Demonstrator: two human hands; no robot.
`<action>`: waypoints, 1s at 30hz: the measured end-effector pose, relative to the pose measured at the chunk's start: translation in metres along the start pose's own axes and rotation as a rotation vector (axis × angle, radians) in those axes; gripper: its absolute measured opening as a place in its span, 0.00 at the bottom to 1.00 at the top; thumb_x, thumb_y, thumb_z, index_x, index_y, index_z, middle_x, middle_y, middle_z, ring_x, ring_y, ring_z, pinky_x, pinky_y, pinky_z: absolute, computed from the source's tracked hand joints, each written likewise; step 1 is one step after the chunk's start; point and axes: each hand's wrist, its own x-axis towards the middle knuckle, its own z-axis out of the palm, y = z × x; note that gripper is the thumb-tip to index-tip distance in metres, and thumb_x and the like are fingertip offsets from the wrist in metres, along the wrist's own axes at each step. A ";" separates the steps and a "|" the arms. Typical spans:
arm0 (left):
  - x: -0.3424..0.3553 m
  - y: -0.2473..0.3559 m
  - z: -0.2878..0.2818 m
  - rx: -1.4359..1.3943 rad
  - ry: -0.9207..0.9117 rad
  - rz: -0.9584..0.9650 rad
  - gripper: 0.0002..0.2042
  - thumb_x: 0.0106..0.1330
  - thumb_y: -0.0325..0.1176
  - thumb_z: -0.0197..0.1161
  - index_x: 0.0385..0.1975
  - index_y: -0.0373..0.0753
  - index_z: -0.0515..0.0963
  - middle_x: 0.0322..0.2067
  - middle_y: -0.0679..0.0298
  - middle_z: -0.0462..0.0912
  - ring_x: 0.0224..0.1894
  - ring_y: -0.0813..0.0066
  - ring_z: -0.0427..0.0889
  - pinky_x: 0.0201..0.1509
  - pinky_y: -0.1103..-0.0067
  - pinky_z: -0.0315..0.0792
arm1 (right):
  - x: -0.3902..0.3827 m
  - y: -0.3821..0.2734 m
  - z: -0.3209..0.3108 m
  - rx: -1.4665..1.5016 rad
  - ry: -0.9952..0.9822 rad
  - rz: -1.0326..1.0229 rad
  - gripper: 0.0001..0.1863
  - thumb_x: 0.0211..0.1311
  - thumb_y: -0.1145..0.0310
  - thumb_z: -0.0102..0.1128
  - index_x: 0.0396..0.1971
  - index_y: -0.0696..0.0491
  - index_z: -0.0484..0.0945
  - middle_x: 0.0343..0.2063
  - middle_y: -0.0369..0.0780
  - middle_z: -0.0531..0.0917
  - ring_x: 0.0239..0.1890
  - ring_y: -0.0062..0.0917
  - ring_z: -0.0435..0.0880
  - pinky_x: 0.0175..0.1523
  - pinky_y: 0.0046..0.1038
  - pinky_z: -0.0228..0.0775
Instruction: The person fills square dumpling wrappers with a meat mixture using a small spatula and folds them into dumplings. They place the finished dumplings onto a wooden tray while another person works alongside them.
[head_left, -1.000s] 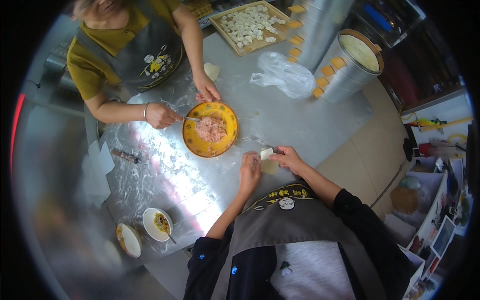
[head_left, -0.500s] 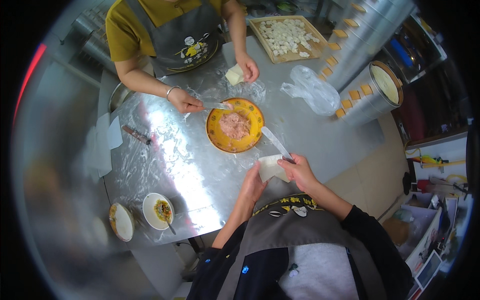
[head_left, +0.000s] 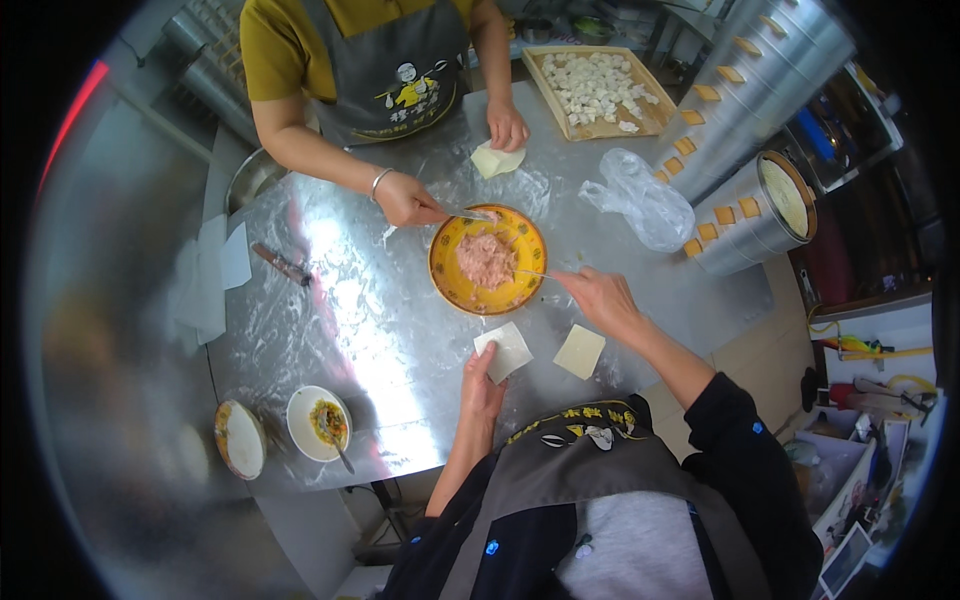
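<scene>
My left hand (head_left: 482,388) pinches a square dumpling wrapper (head_left: 506,353), its thumb lying on top. In my right hand (head_left: 602,297) is a flat metal spatula (head_left: 536,273), its tip at the meat filling. That pink minced meat (head_left: 487,260) sits in a yellow patterned bowl (head_left: 438,272). Between my arms, more square wrapper (head_left: 579,352) lies on the metal table; whether it is one sheet or a stack I cannot tell. Across the table, a co-worker's hand (head_left: 407,200) works another spatula (head_left: 470,213) at the bowl's far rim; their other hand (head_left: 508,128) touches a wrapper (head_left: 497,161).
A wooden tray (head_left: 655,117) of folded dumplings stands at the back. Right of the bowl lie a clear plastic bag (head_left: 650,208) and stacked metal steamers (head_left: 722,240). At left are a knife-like tool (head_left: 281,264), a white bowl (head_left: 303,437) with a spoon, and another bowl (head_left: 247,452).
My hands have parted: the right carried the spatula forward into the bowl, while the left shifted slightly left with its wrapper. Separate wrapper now lies on the table. The co-worker's wrapper now rests lower, on the table.
</scene>
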 end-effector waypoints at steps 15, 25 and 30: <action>0.024 0.001 -0.009 -0.067 0.088 0.052 0.13 0.62 0.33 0.58 0.44 0.37 0.72 0.40 0.65 0.78 0.42 0.74 0.76 0.49 0.76 0.69 | 0.062 0.018 0.028 -0.134 -0.338 -0.170 0.16 0.52 0.72 0.49 0.39 0.43 0.80 0.26 0.43 0.80 0.27 0.37 0.80 0.30 0.39 0.69; 0.022 0.001 -0.008 -0.079 0.108 0.029 0.13 0.61 0.34 0.58 0.44 0.37 0.72 0.40 0.65 0.78 0.42 0.73 0.76 0.50 0.75 0.69 | 0.066 0.024 0.035 -0.143 -0.379 -0.186 0.17 0.53 0.72 0.50 0.41 0.40 0.80 0.29 0.40 0.81 0.30 0.35 0.80 0.32 0.36 0.71; 0.022 0.000 -0.005 -0.066 0.098 0.042 0.13 0.61 0.34 0.58 0.44 0.37 0.72 0.40 0.64 0.78 0.42 0.73 0.76 0.49 0.74 0.69 | 0.063 0.047 0.035 0.220 -0.375 -0.182 0.13 0.54 0.67 0.54 0.39 0.42 0.81 0.27 0.41 0.81 0.28 0.35 0.80 0.31 0.36 0.70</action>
